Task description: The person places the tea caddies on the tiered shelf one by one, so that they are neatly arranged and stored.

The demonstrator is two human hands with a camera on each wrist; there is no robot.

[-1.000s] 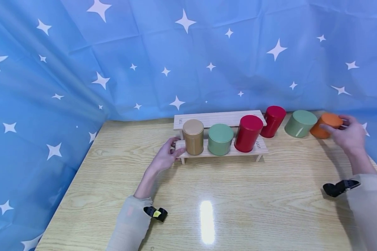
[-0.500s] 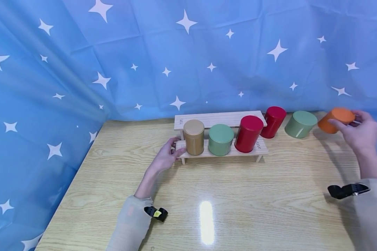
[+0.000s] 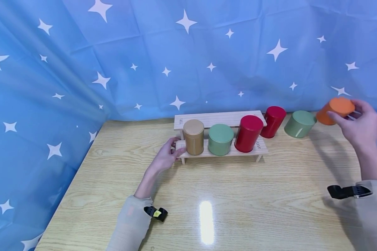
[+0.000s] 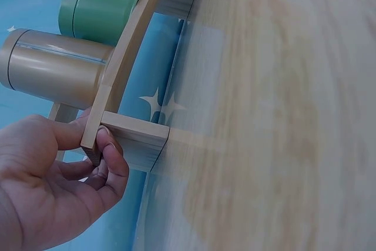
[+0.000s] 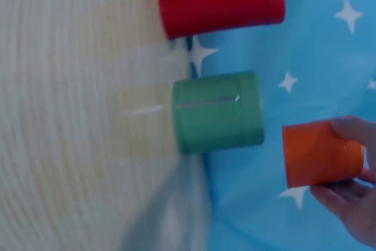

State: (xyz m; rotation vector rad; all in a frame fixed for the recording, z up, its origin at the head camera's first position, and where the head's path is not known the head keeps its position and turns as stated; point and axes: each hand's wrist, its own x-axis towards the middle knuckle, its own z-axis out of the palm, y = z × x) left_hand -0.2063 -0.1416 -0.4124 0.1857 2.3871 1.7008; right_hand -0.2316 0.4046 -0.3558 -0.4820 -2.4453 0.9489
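My right hand (image 3: 362, 125) grips an orange canister (image 3: 336, 109) round its lid end, above the table at the far right. In the right wrist view the orange canister (image 5: 320, 154) hangs apart from a green canister (image 5: 217, 113). My left hand (image 3: 164, 155) pinches the left end of a two-step wooden rack (image 3: 220, 119); in the left wrist view the thumb lies over the board (image 4: 126, 63) and the fingers curl beneath it. On the lower step stand a gold canister (image 3: 193, 137), a green canister (image 3: 220, 140) and a red canister (image 3: 248, 134).
Right of the rack, a red canister (image 3: 272, 122) and a squat green canister (image 3: 300, 124) stand on the wooden table (image 3: 254, 198). A blue star-patterned cloth (image 3: 207, 52) hangs behind and along the left side. Black cameras sit at both wrists.
My right hand has lifted the orange canister off the table and moved it right, then further up and back. The left hand and the rack have stayed in place.
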